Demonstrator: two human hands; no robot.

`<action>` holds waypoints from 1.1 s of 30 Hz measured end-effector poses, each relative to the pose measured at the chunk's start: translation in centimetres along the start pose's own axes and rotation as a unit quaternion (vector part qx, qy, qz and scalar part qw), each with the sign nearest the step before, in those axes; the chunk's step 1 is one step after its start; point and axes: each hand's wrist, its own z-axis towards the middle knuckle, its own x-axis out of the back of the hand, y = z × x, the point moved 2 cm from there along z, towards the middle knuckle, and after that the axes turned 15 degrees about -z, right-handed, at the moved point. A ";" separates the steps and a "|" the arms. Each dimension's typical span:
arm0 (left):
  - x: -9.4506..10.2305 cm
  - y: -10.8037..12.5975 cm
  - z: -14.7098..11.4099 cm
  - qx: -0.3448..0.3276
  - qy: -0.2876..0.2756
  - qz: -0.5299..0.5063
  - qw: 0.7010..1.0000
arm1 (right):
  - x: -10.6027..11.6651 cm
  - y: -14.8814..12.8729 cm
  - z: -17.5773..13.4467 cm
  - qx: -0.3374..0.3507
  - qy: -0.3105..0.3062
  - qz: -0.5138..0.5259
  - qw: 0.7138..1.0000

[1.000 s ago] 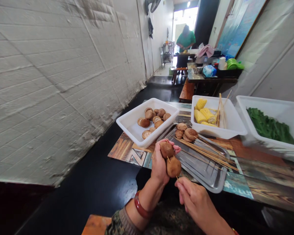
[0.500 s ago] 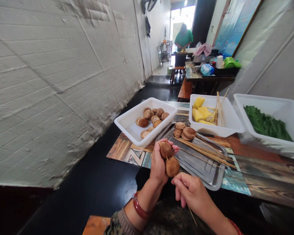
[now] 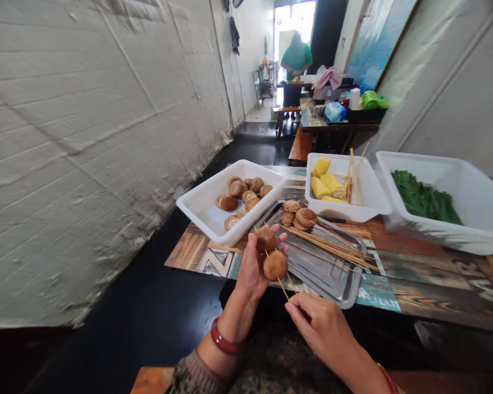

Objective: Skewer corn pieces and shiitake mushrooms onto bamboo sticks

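Note:
Two brown mushrooms (image 3: 275, 266) sit one behind the other on thin bamboo skewers (image 3: 284, 290), whose tips poke out past the far cap. My left hand (image 3: 250, 271) cradles the mushrooms from beneath and the left side, thumb up against the far one and fingertips showing beyond it. Below the near cap, my right hand (image 3: 322, 323) pinches the lower ends of the skewers. Just beyond, a metal tray (image 3: 312, 273) holds skewered mushrooms (image 3: 306, 218) and a row of bare skewer ends (image 3: 337, 249).
A white tub (image 3: 197, 216) of loose mushrooms stands at the left of the table. Behind the tray are a tub (image 3: 365, 210) with corn (image 3: 331, 185) and skewers, and another (image 3: 488, 230) with green leaves (image 3: 425, 197). A person in green (image 3: 296, 57) stands far back.
Two skewer shafts now show apart between the mushrooms and my right hand, which sits a little farther down from the near cap. My left fingers have loosened slightly. The view has shifted right.

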 end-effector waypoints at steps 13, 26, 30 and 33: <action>0.2 -1.3 0.2 -0.013 0.020 0.089 0.996 | -0.6 0.1 0.2 0.009 0.017 -0.078 0.997; -0.2 -0.9 0.6 -0.035 0.039 0.064 0.997 | 1.9 1.3 1.9 -0.035 0.076 0.003 0.996; -0.7 -1.4 1.1 -0.060 0.047 0.055 0.996 | 1.5 2.8 1.3 -0.049 0.071 -0.001 0.996; -0.8 -2.3 1.4 -0.053 0.027 0.060 0.996 | 0.8 3.7 1.0 -0.054 0.062 0.011 0.997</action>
